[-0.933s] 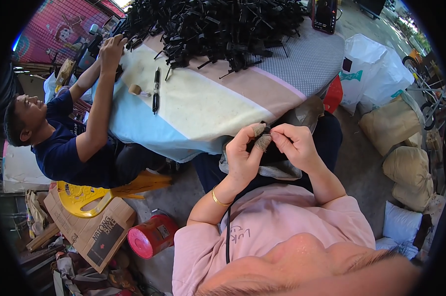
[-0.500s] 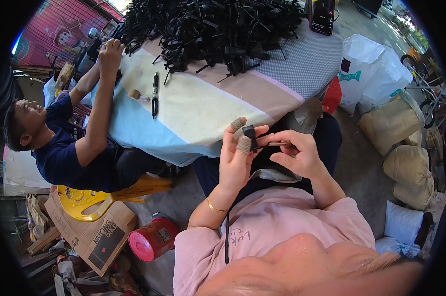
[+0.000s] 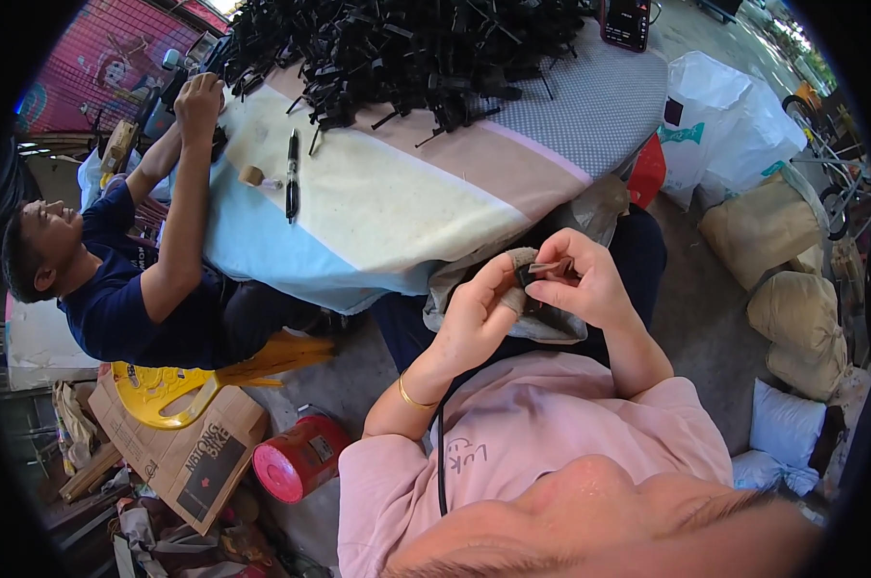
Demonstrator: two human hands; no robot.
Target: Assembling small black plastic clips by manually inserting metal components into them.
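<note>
- Your left hand (image 3: 476, 313) is raised over your lap, fingers curled; a beige cloth wrap covers one fingertip, which presses against a small black plastic part (image 3: 534, 274).
- Your right hand (image 3: 585, 281) meets it from the other side, thumb and forefinger pinched shut on the same small black part; the remaining fingers are loosely folded.
- The part sits between both hands, just off the near edge of the table, above a grey cloth bag (image 3: 551, 323) lying on your lap.
- A thin gold bangle (image 3: 414, 397) rings your left wrist.
- The table's cover, a cloth in pale blue, cream, tan and grey dotted bands (image 3: 406, 207), carries a large heap of black plastic pieces (image 3: 406, 48) at its far side.
- A black pen (image 3: 291, 178) and a small tan roll (image 3: 251, 175) lie on the cream band, well apart from your hands.
- A co-worker in a dark blue shirt (image 3: 117, 308) sits at your left on a yellow plastic stool (image 3: 166, 385), one hand at the heap.
- A red round tin (image 3: 300, 458) and a cardboard box (image 3: 180, 448) sit on the floor.
- A white bag (image 3: 724, 125) and tan sacks (image 3: 782, 250) stand at right.
</note>
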